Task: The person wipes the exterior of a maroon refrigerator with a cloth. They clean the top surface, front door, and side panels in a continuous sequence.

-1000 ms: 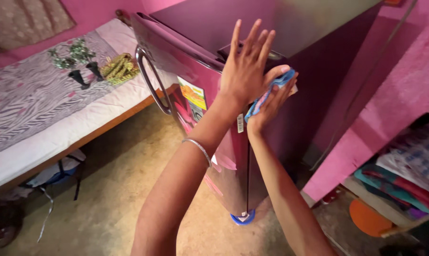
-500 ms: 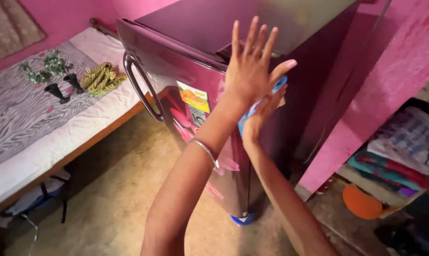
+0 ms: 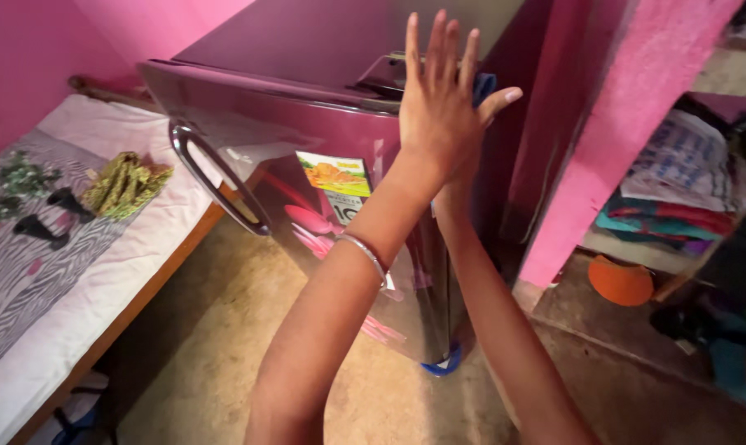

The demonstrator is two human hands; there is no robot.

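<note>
Overhead view: looking down a tall maroon refrigerator (image 3: pixel 340 124) from near its top.
Left hand (image 3: pixel 439 107): raised flat, fingers spread and pointing up, released, holding nothing; a thin bangle (image 3: pixel 364 254) circles the wrist.
Right hand (image 3: pixel 463 177): mostly hidden behind the left; it presses a blue cloth (image 3: pixel 483 84) to the refrigerator's side near the top edge, though its grip cannot be told.
Cloth: only a small blue corner shows above the left thumb.
Refrigerator axis: long axis vertical; door and curved handle (image 3: pixel 216 185) face the left of the picture, toward the bed (image 3: pixel 101 272).
Edges: a pink wall (image 3: pixel 612 124) stands just beside the refrigerator's far side, leaving a narrow gap.
Open room: bare floor (image 3: pixel 216 346) lies between refrigerator and bed.
Shelf (image 3: pixel 678 198): folded fabrics at right.
</note>
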